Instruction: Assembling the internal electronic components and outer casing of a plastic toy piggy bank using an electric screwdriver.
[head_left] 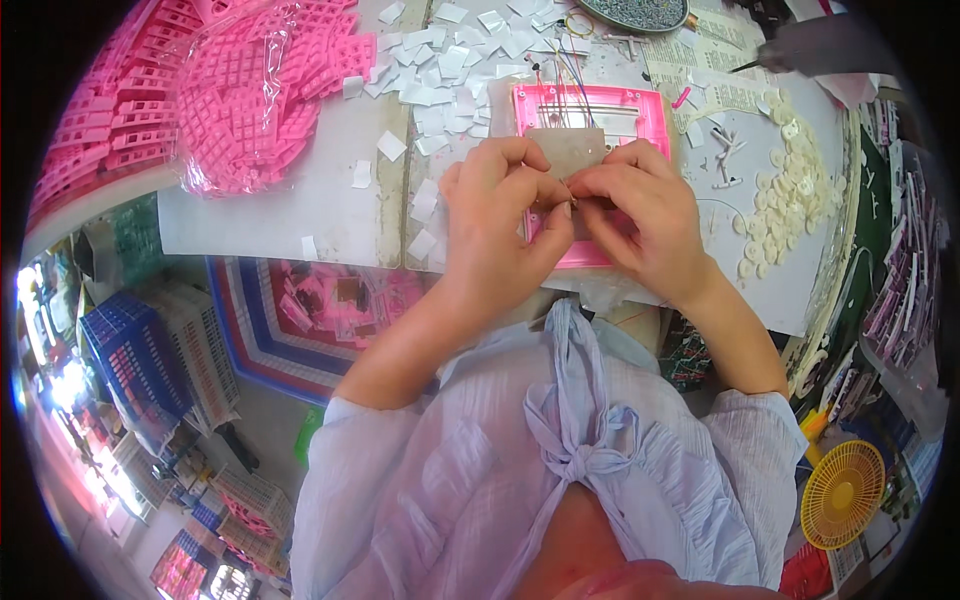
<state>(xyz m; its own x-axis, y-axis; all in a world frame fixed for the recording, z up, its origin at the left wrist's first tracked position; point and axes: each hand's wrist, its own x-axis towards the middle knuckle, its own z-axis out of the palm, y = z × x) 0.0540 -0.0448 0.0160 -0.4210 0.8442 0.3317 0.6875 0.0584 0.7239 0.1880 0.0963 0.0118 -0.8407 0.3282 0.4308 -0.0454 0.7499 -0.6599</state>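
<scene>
My left hand (508, 215) and my right hand (648, 218) meet over a pink plastic casing (655, 115) on the table. The thumb and fingers of each are pinched together. Something tiny is at their fingertips, too small to name. Between the hands, a grey-brown flat board (565, 143) lies across the casing. Thin coloured wires (572, 80) rise from behind the board toward the far side. My fingers hide the casing's middle, and its near edge shows pink below them.
White paper squares (440, 75) lie scattered left of the casing. Bagged pink plastic parts (245, 110) sit farther left. Cream round pieces (785, 190) are heaped at the right, near a dark-handled tool (815, 50). A dish of small metal parts (640, 12) stands at the back.
</scene>
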